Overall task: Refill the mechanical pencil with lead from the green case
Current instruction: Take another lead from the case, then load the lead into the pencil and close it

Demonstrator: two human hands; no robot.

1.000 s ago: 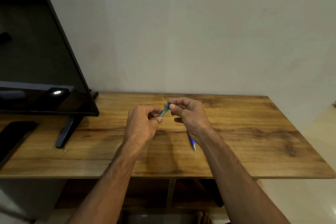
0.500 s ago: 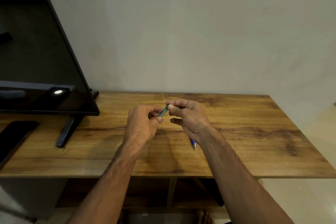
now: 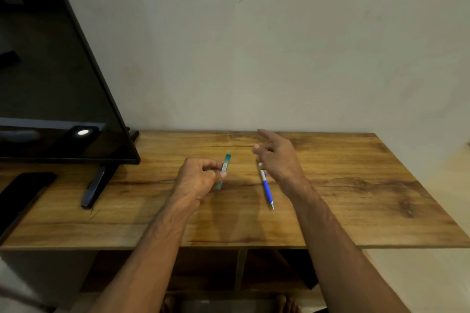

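Two hands at work: left hand [image 3: 197, 178] pinches the slim green plastic lead case [image 3: 224, 168]; right hand [image 3: 276, 157] hangs open above the blue-barrelled mechanical pencil [image 3: 266, 186], just right of the case. Case apparently opened, though the view is unclear; next, grasp the pencil and uncap it.

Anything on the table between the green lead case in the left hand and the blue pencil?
Nothing: in the head view only bare wooden tabletop lies between the slim green lead case, pinched in the left hand, and the blue mechanical pencil lying flat.

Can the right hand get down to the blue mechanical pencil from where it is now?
Probably yes. The right hand is open and empty, directly above the upper end of the mechanical pencil, which lies alone on the table. The left hand keeps the green case off to the side.
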